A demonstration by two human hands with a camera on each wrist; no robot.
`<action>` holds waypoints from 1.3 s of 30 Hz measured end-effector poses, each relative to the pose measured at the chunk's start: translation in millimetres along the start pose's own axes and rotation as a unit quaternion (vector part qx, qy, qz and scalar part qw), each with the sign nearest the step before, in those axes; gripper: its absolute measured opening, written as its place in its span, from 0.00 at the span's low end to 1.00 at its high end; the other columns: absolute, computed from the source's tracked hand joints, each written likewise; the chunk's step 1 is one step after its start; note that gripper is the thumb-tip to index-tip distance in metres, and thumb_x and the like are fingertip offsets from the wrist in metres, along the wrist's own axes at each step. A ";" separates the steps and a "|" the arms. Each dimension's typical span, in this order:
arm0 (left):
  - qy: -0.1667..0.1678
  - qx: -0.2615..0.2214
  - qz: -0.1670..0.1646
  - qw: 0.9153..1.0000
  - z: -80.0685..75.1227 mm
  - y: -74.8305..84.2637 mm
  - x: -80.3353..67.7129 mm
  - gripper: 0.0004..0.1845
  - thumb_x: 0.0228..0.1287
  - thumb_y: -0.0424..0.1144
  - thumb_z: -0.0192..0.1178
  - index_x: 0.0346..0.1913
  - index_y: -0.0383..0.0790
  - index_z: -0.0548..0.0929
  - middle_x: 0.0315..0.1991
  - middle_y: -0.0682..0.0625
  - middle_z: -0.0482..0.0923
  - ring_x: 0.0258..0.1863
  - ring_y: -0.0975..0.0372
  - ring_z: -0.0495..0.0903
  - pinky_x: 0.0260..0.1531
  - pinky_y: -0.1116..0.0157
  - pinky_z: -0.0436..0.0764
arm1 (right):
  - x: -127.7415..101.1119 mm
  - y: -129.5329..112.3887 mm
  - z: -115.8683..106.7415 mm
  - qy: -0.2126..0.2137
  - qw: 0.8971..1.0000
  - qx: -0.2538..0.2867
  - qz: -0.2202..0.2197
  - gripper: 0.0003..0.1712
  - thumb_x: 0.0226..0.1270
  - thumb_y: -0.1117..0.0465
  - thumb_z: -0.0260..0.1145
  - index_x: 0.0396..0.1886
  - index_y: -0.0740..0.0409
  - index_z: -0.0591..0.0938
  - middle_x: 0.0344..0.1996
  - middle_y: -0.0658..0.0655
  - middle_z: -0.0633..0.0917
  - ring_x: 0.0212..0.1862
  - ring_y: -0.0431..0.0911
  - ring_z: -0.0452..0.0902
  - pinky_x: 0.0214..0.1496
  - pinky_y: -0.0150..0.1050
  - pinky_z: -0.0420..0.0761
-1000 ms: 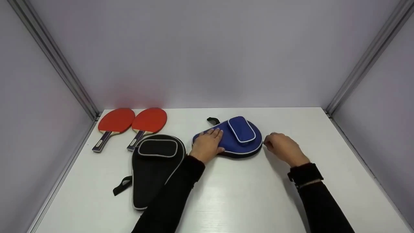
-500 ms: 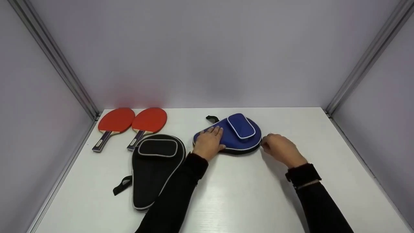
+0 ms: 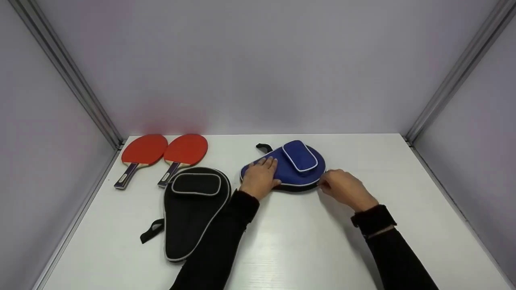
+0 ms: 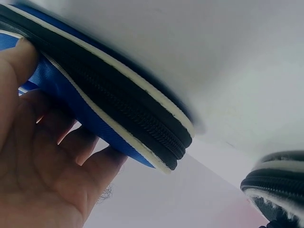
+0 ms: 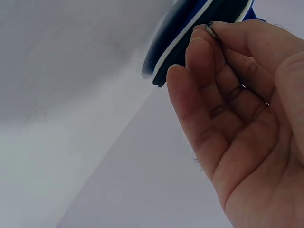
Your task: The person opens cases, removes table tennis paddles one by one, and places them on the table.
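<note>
A blue table tennis bat case [image 3: 287, 172] with white piping and a raised pocket [image 3: 300, 156] lies on the white table. My left hand [image 3: 259, 178] rests on its narrow end, fingers spread over the fabric. In the left wrist view the black side band of the case shows its zip [image 4: 135, 114], with the thumb at the piping. My right hand [image 3: 344, 187] is at the round end's near right edge. Between its thumb and forefinger it pinches a small metal zip pull [image 5: 211, 31], seen in the right wrist view.
A black bat case [image 3: 187, 221] with a strap loop [image 3: 153, 230] lies on the left, partly under the left sleeve [image 3: 219, 241]. Behind it are two red table tennis bats, one at far left [image 3: 145, 149] and one beside it [image 3: 186, 149]. Pale walls enclose the table.
My right hand has moved left and nearer along the round edge of the blue case, with the zip pull. The case has shifted slightly towards the back wall; my left hand stays on it.
</note>
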State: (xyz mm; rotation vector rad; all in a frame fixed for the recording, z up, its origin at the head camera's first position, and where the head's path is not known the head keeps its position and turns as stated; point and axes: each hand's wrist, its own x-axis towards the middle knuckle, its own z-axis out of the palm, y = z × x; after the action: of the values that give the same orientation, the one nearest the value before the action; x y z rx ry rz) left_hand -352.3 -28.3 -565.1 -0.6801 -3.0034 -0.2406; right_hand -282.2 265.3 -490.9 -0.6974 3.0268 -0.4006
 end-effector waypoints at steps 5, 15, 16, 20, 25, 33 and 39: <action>0.001 0.001 0.000 1.000 3.5 -1.0 2.4 0.47 0.85 0.64 0.66 0.93 0.41 0.69 0.93 0.43 0.69 0.93 0.45 0.69 0.89 0.35 0.74 | 0.2 -9.5 1.4 0.005 1.000 0.001 -0.022 0.04 0.78 0.70 0.77 0.43 0.60 0.96 0.37 0.56 0.97 0.38 0.47 0.92 0.43 0.50 0.96; -0.011 -0.016 0.001 1.000 3.2 -2.1 3.3 0.46 0.87 0.63 0.66 0.94 0.41 0.67 0.94 0.42 0.67 0.94 0.44 0.68 0.90 0.35 0.73 | 3.5 -25.6 11.3 0.010 0.999 -0.012 -0.042 0.07 0.79 0.72 0.75 0.40 0.60 0.96 0.37 0.55 0.96 0.39 0.48 0.92 0.44 0.50 0.95; -0.012 -0.020 0.001 1.000 3.0 -2.5 3.3 0.46 0.87 0.62 0.66 0.94 0.40 0.67 0.94 0.42 0.67 0.94 0.44 0.68 0.91 0.35 0.72 | 4.1 -27.8 12.6 0.011 0.999 -0.012 -0.045 0.07 0.79 0.71 0.75 0.39 0.59 0.95 0.37 0.55 0.97 0.39 0.48 0.92 0.45 0.50 0.95; -0.020 -0.022 0.001 1.000 3.4 -3.8 4.4 0.47 0.87 0.63 0.66 0.94 0.41 0.66 0.94 0.42 0.66 0.94 0.44 0.67 0.91 0.35 0.71 | 5.9 -34.6 17.2 0.019 0.999 -0.013 -0.049 0.06 0.79 0.71 0.76 0.40 0.59 0.95 0.38 0.56 0.97 0.41 0.51 0.94 0.47 0.52 0.96; -0.041 -0.013 -0.006 0.999 -19.4 6.8 -7.3 0.46 0.88 0.63 0.64 0.94 0.41 0.65 0.95 0.43 0.65 0.94 0.46 0.66 0.93 0.41 0.71 | 6.3 -36.3 18.7 0.029 0.999 -0.015 -0.037 0.06 0.78 0.71 0.76 0.39 0.60 0.95 0.37 0.57 0.96 0.40 0.52 0.93 0.46 0.52 0.95; -0.010 -0.002 0.010 1.000 1.0 -3.0 -5.2 0.47 0.88 0.72 0.58 0.94 0.45 0.68 0.94 0.48 0.67 0.94 0.51 0.69 0.87 0.46 0.80 | 6.3 -28.0 18.4 0.062 0.997 -0.030 -0.043 0.12 0.75 0.73 0.77 0.30 0.58 0.90 0.29 0.53 0.90 0.33 0.45 0.84 0.37 0.45 0.90; -0.041 0.000 0.027 0.999 -20.2 7.8 -20.7 0.45 0.92 0.68 0.55 0.94 0.43 0.66 0.94 0.44 0.66 0.93 0.50 0.69 0.88 0.48 0.79 | 6.0 -18.6 15.9 0.071 0.997 -0.026 -0.028 0.16 0.74 0.74 0.75 0.26 0.56 0.85 0.25 0.51 0.84 0.30 0.43 0.75 0.33 0.44 0.83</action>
State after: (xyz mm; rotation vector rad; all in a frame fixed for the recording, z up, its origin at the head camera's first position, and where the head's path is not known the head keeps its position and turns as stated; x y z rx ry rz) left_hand -330.0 -33.4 -545.8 -0.7885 -3.0572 -0.2142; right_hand -278.6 242.7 -501.4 -0.7906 3.1684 -0.3889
